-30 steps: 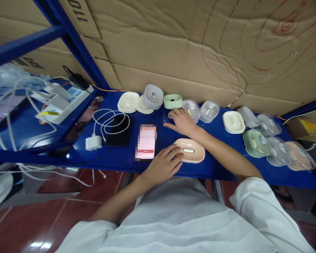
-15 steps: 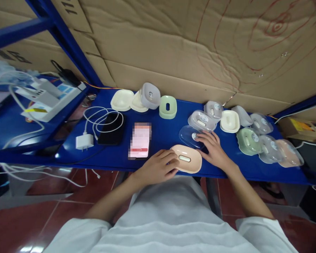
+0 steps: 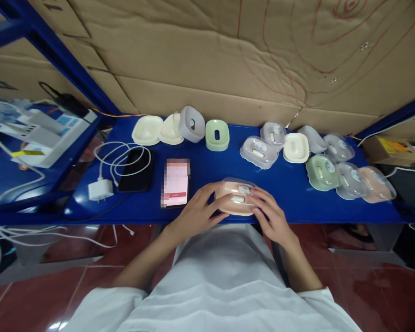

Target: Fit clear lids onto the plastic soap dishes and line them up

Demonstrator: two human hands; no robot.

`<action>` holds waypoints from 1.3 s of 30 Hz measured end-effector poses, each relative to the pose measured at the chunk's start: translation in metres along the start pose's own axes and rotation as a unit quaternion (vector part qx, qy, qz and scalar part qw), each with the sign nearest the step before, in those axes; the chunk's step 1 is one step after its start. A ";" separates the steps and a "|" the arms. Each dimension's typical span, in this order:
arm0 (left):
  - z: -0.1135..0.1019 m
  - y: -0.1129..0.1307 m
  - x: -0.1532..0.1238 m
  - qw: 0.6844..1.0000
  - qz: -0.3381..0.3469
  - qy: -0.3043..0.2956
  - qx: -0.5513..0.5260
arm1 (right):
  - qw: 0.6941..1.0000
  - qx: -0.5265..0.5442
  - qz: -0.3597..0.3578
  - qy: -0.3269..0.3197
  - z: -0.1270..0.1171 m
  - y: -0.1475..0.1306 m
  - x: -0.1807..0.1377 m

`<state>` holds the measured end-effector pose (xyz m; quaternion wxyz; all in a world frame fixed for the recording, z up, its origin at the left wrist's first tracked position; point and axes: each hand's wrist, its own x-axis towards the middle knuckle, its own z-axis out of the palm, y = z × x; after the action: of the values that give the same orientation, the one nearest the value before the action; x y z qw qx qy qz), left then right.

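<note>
Pressing from both sides, the left hand point(image 3: 193, 214) and right hand point(image 3: 270, 216) have their fingers grasping the peach soap dish point(image 3: 235, 204) at the near edge of the blue desk point(image 3: 207, 171). Half a second ago the clear lid point(image 3: 240, 186) lay beside the right fingers; now it sits on the dish between both hands, so the pair looks joined. A lit phone point(image 3: 175, 183) lies just left of the left fingers.

A clear glossy plastic lid point(image 3: 240, 188) is seen over a matt peach plastic dish point(image 3: 235, 204), on a smooth painted blue shelf point(image 3: 207, 177).
</note>
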<state>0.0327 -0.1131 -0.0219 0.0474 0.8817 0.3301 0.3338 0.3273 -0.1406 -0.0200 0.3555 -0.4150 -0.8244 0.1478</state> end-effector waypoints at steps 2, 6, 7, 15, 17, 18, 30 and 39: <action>0.001 -0.001 0.000 1.000 -0.004 -0.002 -0.022 | 0.999 -0.010 -0.035 -0.008 0.010 -0.005 0.000; 0.003 -0.004 -0.002 0.999 -0.004 -0.001 -0.051 | 0.998 -0.051 -0.039 -0.015 0.021 -0.004 -0.004; 0.004 -0.005 -0.002 0.999 -0.003 0.000 -0.053 | 0.997 -0.059 -0.037 -0.014 0.022 -0.002 -0.006; 0.003 -0.005 -0.002 0.999 0.032 0.011 -0.004 | 0.994 -0.093 -0.056 0.002 0.025 0.003 -0.016; 0.005 -0.006 -0.004 0.999 0.035 0.005 0.009 | 0.993 -0.103 -0.063 0.003 0.026 0.001 -0.017; 0.006 -0.007 -0.005 0.999 0.037 0.004 0.014 | 0.992 -0.106 -0.069 0.006 0.027 0.000 -0.017; -0.035 -0.025 0.041 0.996 0.019 -0.085 -0.019 | 0.985 -0.161 -0.048 0.025 0.027 -0.015 -0.014; -0.015 -0.080 0.143 0.947 -0.094 -0.252 0.178 | 0.977 -0.212 -0.033 0.005 0.019 -0.026 -0.003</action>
<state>0.0596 0.0348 0.0449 0.0021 0.8962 0.4425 0.0310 0.2998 -0.1580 -0.0206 0.2681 -0.4545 -0.8483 -0.0443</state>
